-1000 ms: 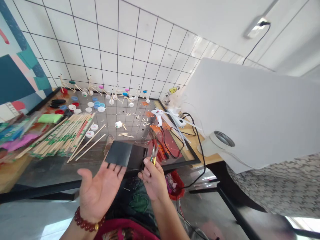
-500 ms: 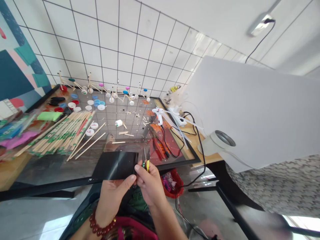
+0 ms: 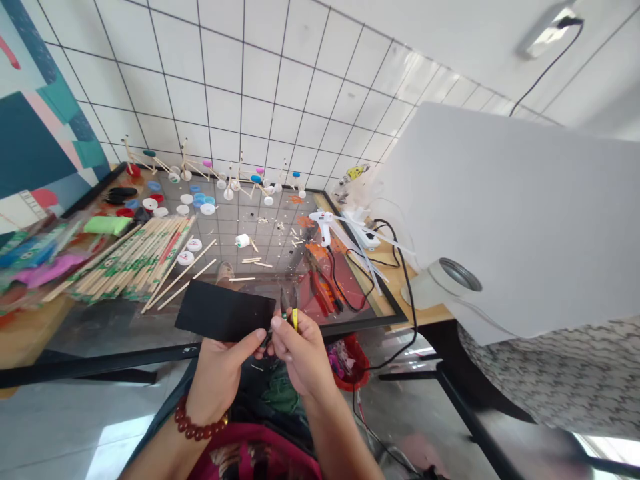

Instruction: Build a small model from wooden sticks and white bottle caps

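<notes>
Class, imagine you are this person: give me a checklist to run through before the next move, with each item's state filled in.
1. Black sheet in the left hand's grip: ok, thumb over its lower right part.
2. Yellow-handled tool in the right hand: ok.
3. Tool tips turned away from the left hand: ok, they point toward the table's far side.
4. Right fingertips off the sheet: cannot tell, the hands crowd that edge.
5. Glue gun set down: ok; whether hot, cannot tell.
6. Table tidy: not ok, stick pieces lie scattered.
</notes>
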The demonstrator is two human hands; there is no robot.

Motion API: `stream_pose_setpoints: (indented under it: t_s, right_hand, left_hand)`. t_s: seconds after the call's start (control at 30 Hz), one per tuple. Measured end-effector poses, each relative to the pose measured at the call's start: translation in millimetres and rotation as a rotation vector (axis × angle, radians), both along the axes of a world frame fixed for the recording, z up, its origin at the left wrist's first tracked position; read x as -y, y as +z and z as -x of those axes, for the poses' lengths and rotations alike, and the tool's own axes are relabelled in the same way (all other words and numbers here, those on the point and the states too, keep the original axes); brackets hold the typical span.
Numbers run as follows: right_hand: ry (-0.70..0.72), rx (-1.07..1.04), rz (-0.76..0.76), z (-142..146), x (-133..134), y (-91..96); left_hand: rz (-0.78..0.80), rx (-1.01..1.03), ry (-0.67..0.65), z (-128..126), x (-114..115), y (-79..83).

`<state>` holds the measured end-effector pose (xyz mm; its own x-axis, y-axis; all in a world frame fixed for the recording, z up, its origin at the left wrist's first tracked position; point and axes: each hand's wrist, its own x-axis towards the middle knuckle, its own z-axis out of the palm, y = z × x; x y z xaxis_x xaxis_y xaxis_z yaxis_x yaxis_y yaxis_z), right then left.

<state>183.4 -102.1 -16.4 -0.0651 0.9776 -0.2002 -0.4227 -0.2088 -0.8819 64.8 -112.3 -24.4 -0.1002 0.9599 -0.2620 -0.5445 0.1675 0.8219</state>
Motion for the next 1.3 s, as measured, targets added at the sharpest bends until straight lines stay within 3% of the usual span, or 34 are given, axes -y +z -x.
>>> stream_pose_setpoints:
  t_s: [0.4,0.63,0.97,1.3]
  right_hand:
    - [-0.003,0.083,-0.039,-3.3,-12.3,7.0]
    - [-0.016,0.144,-0.036,-3.5,-15.5,7.2]
    - [0.009,0.28,-0.096,-3.8,-17.0,5.9]
    - [0.02,0.3,-0.119,-3.4,-16.5,1.4]
  left_hand:
    - [-0.014,0.021,-0.115,5.2,-1.9,6.0]
    - [0.001,-0.007,-0.025,10.8,-9.7,12.4]
    - [-0.134,-0.15,-0.04,12.3,-13.3,15.3]
    - [-0.131,-0.174,-0.051,13.9,-13.4,15.3]
